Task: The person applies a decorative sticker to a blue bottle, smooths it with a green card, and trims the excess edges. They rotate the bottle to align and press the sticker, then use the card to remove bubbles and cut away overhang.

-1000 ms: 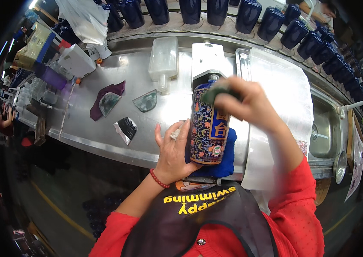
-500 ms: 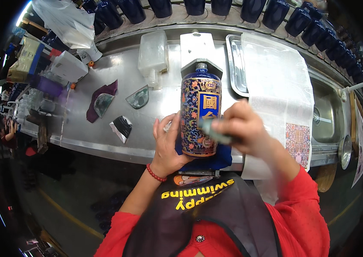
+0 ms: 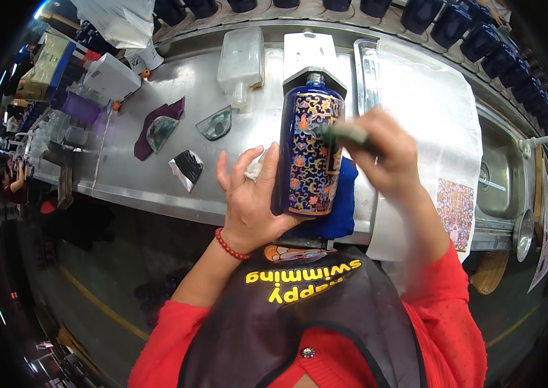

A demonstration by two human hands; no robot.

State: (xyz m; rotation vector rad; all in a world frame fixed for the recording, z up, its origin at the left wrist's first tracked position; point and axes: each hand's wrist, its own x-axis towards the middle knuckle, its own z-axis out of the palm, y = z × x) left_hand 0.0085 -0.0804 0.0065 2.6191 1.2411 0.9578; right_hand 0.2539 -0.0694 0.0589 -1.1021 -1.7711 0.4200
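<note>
A dark blue bottle (image 3: 313, 155) with a colourful floral decal and gold-edged panel lies on the bench, its neck pointing away from me. My left hand (image 3: 251, 194) grips its lower left side, thumb at the base, other fingers spread. A crumpled white scrap (image 3: 254, 169) shows between those fingers. In my right hand (image 3: 387, 152) is a green scraper (image 3: 346, 134), blurred by motion, at the decal's right side. Blue cloth (image 3: 345, 204) is bunched under the bottle. The neck end rests by a white block with a dark angled holder (image 3: 340, 83).
Two half-round green scrapers (image 3: 214, 123), (image 3: 163, 134), a purple cloth (image 3: 141, 147) and a foil piece (image 3: 186, 169) lie left. Beyond stands a clear bottle (image 3: 240, 61). White sheets (image 3: 426, 116), a decal sheet (image 3: 455, 207) and a sink (image 3: 497, 187) are right; blue bottles (image 3: 452, 29) line the back.
The bottle has rolled to the right, bringing more of its floral side up and turning the panel towards the right edge. My right hand and the scraper have moved farther up the bottle.
</note>
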